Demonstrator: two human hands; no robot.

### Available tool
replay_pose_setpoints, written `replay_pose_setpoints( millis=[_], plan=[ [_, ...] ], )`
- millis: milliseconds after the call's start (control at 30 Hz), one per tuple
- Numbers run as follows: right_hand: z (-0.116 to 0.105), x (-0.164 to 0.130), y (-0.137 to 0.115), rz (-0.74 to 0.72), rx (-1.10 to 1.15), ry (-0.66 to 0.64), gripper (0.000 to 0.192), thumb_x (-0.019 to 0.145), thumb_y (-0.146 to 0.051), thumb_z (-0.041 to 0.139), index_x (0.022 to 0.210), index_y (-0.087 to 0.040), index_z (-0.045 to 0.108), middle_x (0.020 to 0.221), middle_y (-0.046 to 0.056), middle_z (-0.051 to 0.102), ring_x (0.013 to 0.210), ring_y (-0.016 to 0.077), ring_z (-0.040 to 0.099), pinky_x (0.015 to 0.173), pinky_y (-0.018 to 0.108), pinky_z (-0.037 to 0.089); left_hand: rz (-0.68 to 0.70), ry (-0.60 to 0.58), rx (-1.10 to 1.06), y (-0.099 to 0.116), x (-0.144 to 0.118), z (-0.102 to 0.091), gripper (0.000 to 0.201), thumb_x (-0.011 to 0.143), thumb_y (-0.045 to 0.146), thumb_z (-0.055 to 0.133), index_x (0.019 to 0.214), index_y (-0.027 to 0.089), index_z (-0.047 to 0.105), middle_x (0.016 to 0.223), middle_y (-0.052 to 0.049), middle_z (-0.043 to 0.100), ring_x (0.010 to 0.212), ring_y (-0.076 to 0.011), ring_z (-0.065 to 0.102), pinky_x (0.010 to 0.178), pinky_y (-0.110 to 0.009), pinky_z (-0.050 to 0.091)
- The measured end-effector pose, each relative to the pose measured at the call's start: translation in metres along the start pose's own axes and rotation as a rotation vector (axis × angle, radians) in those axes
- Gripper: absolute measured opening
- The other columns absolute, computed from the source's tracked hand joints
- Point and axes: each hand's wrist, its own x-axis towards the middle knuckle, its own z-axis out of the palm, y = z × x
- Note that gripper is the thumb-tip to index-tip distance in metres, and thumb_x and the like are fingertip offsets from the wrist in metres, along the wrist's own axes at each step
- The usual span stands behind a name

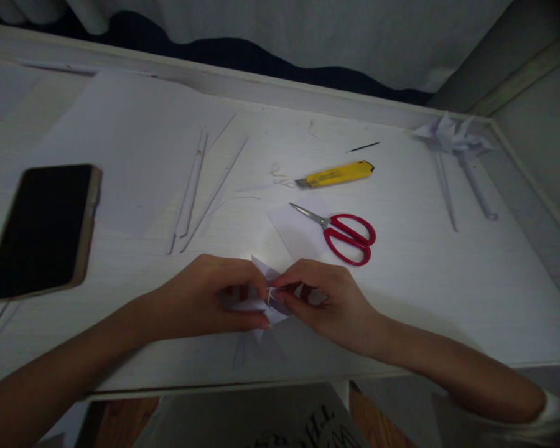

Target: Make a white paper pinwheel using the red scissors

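Hands meet near the table's (pixel 401 298) front edge: the left hand (pixel 205 298) and right hand (pixel 326 298) each have their grip pinched on the folded paper (pixel 266 292). Red scissors (pixel 345 233) lie just beyond; bare table stretches to the right.

Both hands (pixel 266 298) together (fingertips pinched)

Overall exposure is low — the frame is dim and slightly grainy, with a cool grey cast. The brightest zone lies on the bench (pixel 401 298) surface just beyond the hands, around the folded paper (pixel 261 302). Soft shadows fall toward the near edge beneath both forearms. No hard glare is visible. Straight edges bow at the frame corners — wide-angle distortion. The lower margin is darkest and soft.
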Motion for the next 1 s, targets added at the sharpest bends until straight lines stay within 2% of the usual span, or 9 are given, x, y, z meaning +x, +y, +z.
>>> replay_pose_setpoints(
  millis=[400, 1000],
  plan=[
    [-0.0008, -0.0001, 0.0005, -0.047, -0.056, 0.003, 0.018, 0.079, -0.018, 0.048, 0.092, -0.017, 0.061, 0.080, 0.003, 0.059, 0.064, 0.0084, 0.053, 0.057, 0.020, 0.042, 0.024, -0.020, 0.014, -0.0001, -0.0005, 0.0001, 0.020, 0.070, 0.038, 0.059, 0.079, 0.020, 0.058, 0.071, -0.001, 0.062, 0.062, -0.0118, 0.055, 0.058, -0.022, 0.042],
    [0.0000, -0.0004, 0.0011, -0.061, -0.072, 0.025, 0.016, 0.078, -0.016, 0.048, 0.089, -0.017, 0.060, 0.077, 0.002, 0.059, 0.063, 0.0083, 0.052, 0.055, 0.020, 0.042, 0.030, -0.014, 0.050, -0.0008, -0.0003, 0.0008, 0.021, 0.070, 0.039, 0.057, 0.079, 0.019, 0.057, 0.071, -0.001, 0.062, 0.062, -0.0116, 0.055, 0.057, -0.021, 0.041]
  ],
)
